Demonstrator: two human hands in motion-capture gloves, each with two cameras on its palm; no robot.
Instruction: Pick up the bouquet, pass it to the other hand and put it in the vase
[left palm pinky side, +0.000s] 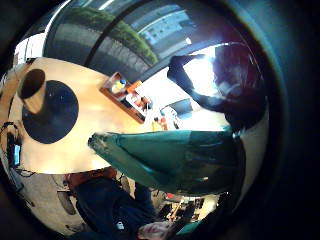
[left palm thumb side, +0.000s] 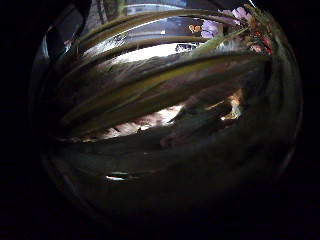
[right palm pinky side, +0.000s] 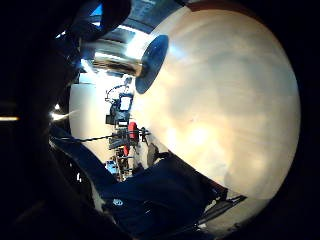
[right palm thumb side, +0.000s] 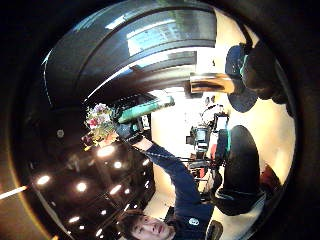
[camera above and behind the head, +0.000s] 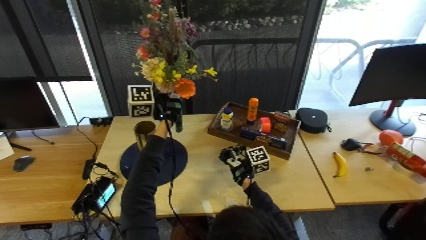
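My left hand (camera above and behind the head: 172, 111) is raised above the table's back edge and grips the stems of a bouquet (camera above and behind the head: 166, 60) of orange, yellow and red flowers, held upright. The green stem wrap (left palm pinky side: 170, 155) pokes out of the palm, and leaves (left palm thumb side: 150, 95) fill the thumb side view. A brown cylindrical vase (camera above and behind the head: 143, 134) stands on a round dark blue mat (camera above and behind the head: 163, 165), just below and left of the bouquet. My right hand (camera above and behind the head: 235, 161) hovers low over the table middle, right of the mat, fingers relaxed and holding nothing. The right palm view shows the bouquet (right palm thumb side: 100, 122) and vase (right palm thumb side: 212, 82).
A wooden tray (camera above and behind the head: 256, 130) with bottles and small items sits at the back right of the mat. Farther right lie a black case (camera above and behind the head: 311, 120) and a banana (camera above and behind the head: 340, 164). A small screen device (camera above and behind the head: 96, 195) with cables sits at the table's left edge.
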